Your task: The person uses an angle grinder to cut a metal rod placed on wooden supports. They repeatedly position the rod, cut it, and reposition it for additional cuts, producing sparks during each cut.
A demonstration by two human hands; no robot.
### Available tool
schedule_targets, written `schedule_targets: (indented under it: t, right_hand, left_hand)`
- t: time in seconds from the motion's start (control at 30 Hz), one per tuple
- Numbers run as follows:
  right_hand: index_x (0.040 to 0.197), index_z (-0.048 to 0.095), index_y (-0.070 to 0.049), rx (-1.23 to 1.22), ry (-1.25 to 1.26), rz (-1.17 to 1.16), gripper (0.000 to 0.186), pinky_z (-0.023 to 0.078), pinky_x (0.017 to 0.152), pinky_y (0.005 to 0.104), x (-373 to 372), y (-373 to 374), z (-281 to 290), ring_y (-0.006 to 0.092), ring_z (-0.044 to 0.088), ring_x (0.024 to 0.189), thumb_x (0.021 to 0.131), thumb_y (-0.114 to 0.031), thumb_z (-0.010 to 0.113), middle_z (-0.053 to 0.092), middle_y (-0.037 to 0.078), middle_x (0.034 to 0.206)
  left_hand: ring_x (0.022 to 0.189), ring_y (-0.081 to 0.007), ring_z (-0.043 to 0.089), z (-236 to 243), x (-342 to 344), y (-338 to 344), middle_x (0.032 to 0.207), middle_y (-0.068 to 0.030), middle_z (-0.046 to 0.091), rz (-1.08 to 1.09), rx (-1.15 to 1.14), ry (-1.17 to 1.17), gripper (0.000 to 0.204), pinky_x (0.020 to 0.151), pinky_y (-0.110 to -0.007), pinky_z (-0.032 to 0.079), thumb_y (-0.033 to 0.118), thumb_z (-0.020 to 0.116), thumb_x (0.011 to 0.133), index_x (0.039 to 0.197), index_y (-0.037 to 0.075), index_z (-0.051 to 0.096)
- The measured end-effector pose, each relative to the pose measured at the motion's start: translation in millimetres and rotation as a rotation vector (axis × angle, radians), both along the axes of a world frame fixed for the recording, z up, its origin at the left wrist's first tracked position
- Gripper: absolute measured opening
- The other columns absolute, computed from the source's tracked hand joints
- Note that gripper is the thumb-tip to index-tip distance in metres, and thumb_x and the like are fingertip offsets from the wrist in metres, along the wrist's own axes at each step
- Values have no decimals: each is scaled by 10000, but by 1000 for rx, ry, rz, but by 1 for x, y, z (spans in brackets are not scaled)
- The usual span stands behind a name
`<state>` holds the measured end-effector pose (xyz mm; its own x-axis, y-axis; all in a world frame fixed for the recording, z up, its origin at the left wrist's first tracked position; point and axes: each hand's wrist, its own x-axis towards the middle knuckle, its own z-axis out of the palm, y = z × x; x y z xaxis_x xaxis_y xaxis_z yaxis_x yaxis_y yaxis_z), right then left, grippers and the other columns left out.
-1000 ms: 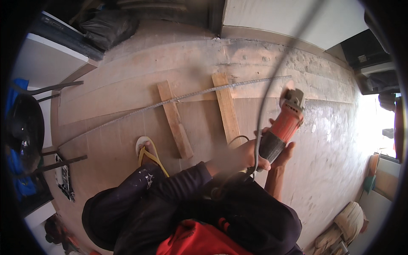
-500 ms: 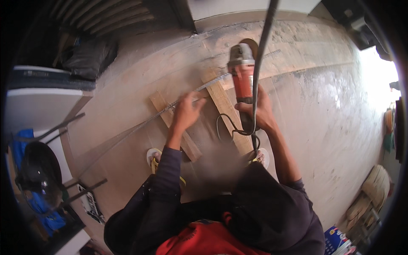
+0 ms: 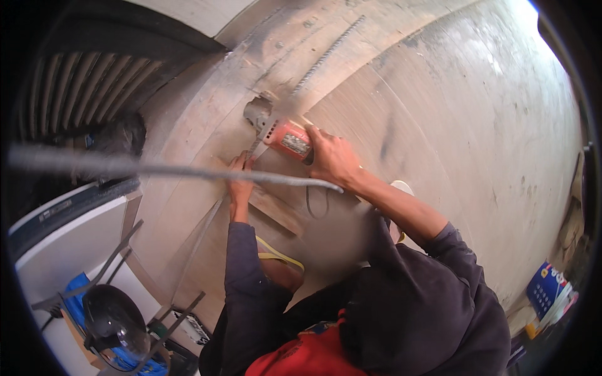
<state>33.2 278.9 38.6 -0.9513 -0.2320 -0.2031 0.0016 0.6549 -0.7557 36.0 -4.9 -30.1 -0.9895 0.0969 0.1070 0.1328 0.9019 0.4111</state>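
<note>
One pale wooden plank (image 3: pixel 276 213) lies nearest, on the dusty brown floor (image 3: pixel 439 138). Just beyond, the left hand (image 3: pixel 240 182), loose in the air half a second ago, now closes its fingers around the long, grey, ribbed metal rod (image 3: pixel 329 56), apparently steadying it. The right hand (image 3: pixel 335 156) grips the red angle grinder with a grey metal head (image 3: pixel 291 139), now swung leftward over the rod; whether its disc touches is hidden. Past the grinder, the rod runs far and right.
</note>
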Motion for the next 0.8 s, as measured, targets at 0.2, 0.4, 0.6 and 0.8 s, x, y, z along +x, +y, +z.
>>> schedule_targets:
  t: [0.2, 0.4, 0.6, 0.8]
  right_hand:
    - [1231, 436, -3, 8, -19, -14, 661, 510, 742, 477, 6, 0, -1, 423, 626, 883, 630, -102, 694, 613, 251, 997]
    - [1228, 455, 5, 5, -42, -63, 661, 497, 773, 477, 3, -1, -2, 435, 614, 904, 625, -105, 702, 618, 251, 976]
    - [1217, 463, 19, 3, -35, -100, 668, 494, 777, 478, 5, -3, -6, 439, 612, 901, 609, -99, 714, 621, 255, 949]
    - [1185, 478, 26, 1, -28, -117, 620, 492, 776, 478, 8, -7, -8, 444, 612, 904, 626, -108, 712, 623, 265, 960]
  left_hand:
    - [792, -375, 637, 4, -1, 6, 929, -210, 662, 96, 75, -46, 329, 721, -431, 485, 261, 646, 893, 1082, -8, 667]
    - [869, -378, 659, 3, -12, -10, 976, -247, 667, 49, 63, -134, 356, 769, -422, 492, 274, 634, 906, 1069, -41, 661]
    - [906, -402, 653, 10, -12, -3, 949, -252, 675, 87, 176, -189, 388, 820, -422, 489, 311, 619, 914, 1064, -44, 665]
    - [911, -420, 636, 7, -11, -6, 949, -265, 667, 69, 128, -165, 404, 827, -435, 472, 329, 608, 915, 1084, -34, 661]
